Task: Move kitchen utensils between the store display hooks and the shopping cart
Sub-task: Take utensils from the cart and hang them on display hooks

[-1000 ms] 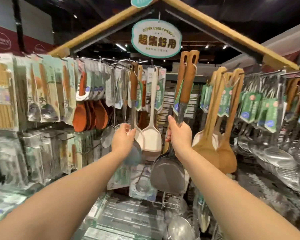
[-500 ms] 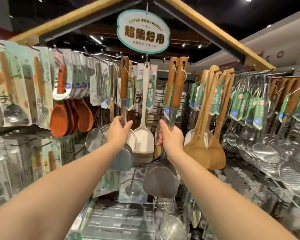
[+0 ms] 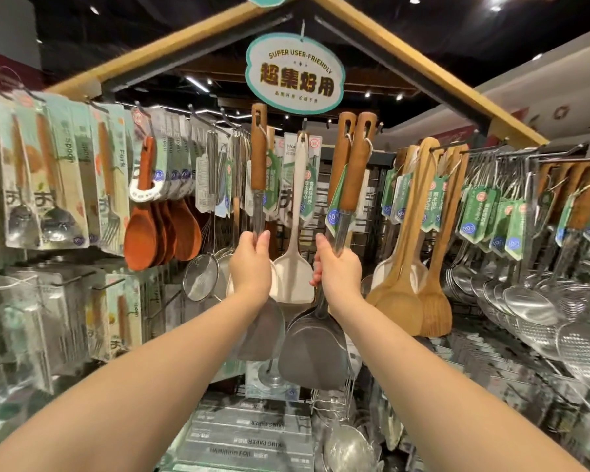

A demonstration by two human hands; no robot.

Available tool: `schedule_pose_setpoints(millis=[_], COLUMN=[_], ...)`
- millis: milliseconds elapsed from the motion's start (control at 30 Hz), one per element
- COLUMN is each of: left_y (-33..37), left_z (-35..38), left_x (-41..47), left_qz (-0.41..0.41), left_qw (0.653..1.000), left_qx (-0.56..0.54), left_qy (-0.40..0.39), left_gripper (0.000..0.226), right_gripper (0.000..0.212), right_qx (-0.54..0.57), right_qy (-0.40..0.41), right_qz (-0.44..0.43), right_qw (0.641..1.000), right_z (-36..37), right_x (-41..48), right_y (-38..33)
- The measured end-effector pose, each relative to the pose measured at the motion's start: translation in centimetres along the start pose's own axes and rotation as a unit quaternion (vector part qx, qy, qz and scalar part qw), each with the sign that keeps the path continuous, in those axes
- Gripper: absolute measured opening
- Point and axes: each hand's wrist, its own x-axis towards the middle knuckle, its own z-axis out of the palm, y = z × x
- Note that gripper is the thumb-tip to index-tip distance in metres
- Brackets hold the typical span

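While your forearms stretch out over the foil boxes (image 3: pixel 239 447) stacked low on the shelf, both hands are up at the display and both are busy. Your left hand (image 3: pixel 251 267) is curled round the steel shank of the left spatula (image 3: pixel 259 158), just under its wooden grip, with the blade hanging below your wrist. Your right hand (image 3: pixel 339 272) is clamped on the shank of the right spatula (image 3: pixel 360 165), whose broad grey blade drops down beside your forearm. Both spatulas stand nearly upright, slotted handle tops up at hook height, though I cannot tell whether either is seated on its hook. A twin handle (image 3: pixel 343 148) hangs touching the right one. Between your hands, a little further back, hangs a white spatula (image 3: pixel 293 267). Out to the left are reddish wooden spoons (image 3: pixel 150 233) and a mesh strainer (image 3: pixel 200 277). To the right hang pale wooden turners (image 3: pixel 406 294) and rows of steel ladles (image 3: pixel 525 301). High above it all hangs the oval sign (image 3: pixel 295 73).
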Motion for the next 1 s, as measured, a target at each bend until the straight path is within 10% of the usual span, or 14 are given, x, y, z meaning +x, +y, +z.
schedule_pose_setpoints(millis=[1000], left_y=[9.6], left_z=[-12.2], left_x=[-24.6], left_qz=[0.06], left_qw=[0.995], left_qx=[0.075], left_qy=[0.025], left_gripper=[0.035], right_gripper=[0.034], right_qx=[0.081], right_qy=[-0.097], right_qz=[0.046], right_qw=[0.991], right_z=[-6.9], right_x=[-21.2], right_y=[-5.2])
